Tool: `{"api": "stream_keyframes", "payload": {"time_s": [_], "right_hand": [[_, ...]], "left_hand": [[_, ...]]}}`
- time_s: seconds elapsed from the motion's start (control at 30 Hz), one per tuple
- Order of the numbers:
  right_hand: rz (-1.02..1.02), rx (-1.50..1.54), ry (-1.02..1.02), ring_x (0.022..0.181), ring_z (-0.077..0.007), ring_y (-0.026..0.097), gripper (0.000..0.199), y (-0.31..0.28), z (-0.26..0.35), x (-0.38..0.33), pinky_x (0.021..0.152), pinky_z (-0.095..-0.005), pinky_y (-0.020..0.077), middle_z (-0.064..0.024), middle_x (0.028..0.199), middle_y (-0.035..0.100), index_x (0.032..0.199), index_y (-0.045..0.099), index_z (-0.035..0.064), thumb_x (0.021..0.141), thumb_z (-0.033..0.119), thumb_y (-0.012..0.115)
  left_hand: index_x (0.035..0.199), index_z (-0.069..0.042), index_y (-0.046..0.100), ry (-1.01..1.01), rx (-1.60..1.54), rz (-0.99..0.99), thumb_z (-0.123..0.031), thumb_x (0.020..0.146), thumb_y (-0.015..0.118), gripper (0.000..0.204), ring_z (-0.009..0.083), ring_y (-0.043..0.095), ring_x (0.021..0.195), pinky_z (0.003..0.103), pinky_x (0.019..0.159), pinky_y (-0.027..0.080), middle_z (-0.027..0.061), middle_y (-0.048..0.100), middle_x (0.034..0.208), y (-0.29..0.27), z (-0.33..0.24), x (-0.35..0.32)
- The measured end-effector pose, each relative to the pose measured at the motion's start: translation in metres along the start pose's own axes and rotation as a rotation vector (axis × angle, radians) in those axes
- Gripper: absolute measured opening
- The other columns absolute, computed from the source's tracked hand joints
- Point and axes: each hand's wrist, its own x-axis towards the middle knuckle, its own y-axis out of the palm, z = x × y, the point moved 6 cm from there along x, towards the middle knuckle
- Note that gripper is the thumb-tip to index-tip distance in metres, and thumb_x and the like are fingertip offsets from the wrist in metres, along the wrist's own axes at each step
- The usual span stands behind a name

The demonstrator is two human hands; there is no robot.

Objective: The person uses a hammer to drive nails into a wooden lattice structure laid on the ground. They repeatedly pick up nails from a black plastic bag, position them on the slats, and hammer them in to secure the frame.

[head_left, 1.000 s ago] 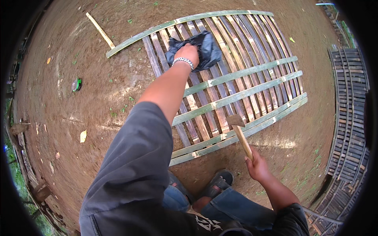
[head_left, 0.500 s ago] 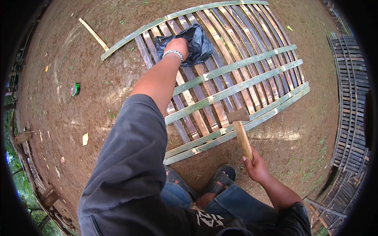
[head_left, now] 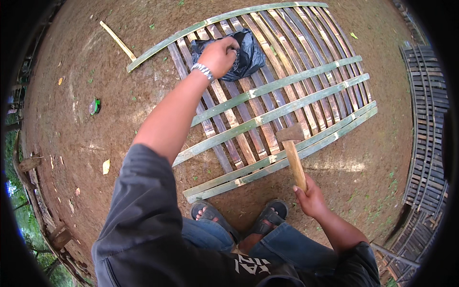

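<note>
My left hand (head_left: 220, 56) is closed, fingertips curled together, just above a crumpled black plastic bag (head_left: 251, 55). Whatever its fingers may pinch is too small to make out. The bag rests on a frame of split bamboo: dark and pale slats (head_left: 260, 143) lie side by side, crossed by long green bamboo strips (head_left: 282, 108). In my right hand (head_left: 311, 198), low at the right, is the wooden handle of a hatchet (head_left: 295, 165). Its rusty brown head reaches over the near strips of the frame.
A green and black tape measure (head_left: 94, 106) lies on the brown dirt ground at the left. Beyond it is a loose bamboo stick (head_left: 117, 41). Another slatted bamboo structure (head_left: 424, 124) stands along the right edge. My sandalled feet (head_left: 215, 220) are close to the frame's near edge.
My left hand has lifted out of the bag's opening and drawn back slightly, with its fingers now pinched. The right hand still holds the hatchet in nearly the same place.
</note>
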Motion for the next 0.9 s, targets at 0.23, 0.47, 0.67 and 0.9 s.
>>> {"api": "stream_keyframes", "payload": {"time_s": [0.23,0.47,0.67,0.9], "right_hand": [[-0.017,-0.075,-0.101,0.067,-0.0172,0.066,0.057,0.010,-0.025,0.012,0.065,-0.0356,0.0537,-0.0118,0.085,0.067,0.150,0.044,0.0081,0.099,0.023,0.064],[0.058,0.028,0.037,0.067,-0.0145,0.063,0.054,0.020,0.007,0.011,0.063,-0.0339,0.0530,-0.0109,0.092,0.065,0.149,0.044,0.0071,0.100,0.018,0.064],[0.080,0.144,0.004,0.062,-0.0102,0.055,0.052,0.036,0.021,0.020,0.055,-0.0274,0.0476,-0.0020,0.082,0.057,0.147,0.041,0.0044,0.100,0.010,0.063],[0.130,0.217,-0.039,0.062,-0.0096,0.054,0.054,0.055,0.037,0.029,0.055,-0.0275,0.0480,-0.0015,0.081,0.056,0.149,0.041,0.0048,0.100,0.009,0.063]], "left_hand": [[0.119,0.000,0.070,-0.353,-0.620,0.496,-0.011,0.098,0.065,0.024,0.0117,0.071,0.082,0.027,0.079,0.059,0.0061,0.076,0.097,0.054,0.030,-0.134],[0.117,-0.001,0.073,-0.328,-0.655,0.383,-0.009,0.097,0.067,0.023,0.0105,0.073,0.085,0.026,0.082,0.057,0.0073,0.078,0.098,0.098,0.048,-0.187],[0.104,-0.001,0.076,-0.310,-0.691,0.036,-0.013,0.096,0.070,0.015,0.0121,0.072,0.086,0.031,0.076,0.057,0.0089,0.076,0.100,0.104,0.054,-0.156],[0.090,-0.008,0.079,0.006,-0.117,-0.305,-0.019,0.087,0.076,0.012,0.0244,0.070,0.088,0.038,0.084,0.050,0.0084,0.075,0.093,0.087,0.052,-0.130]]}}
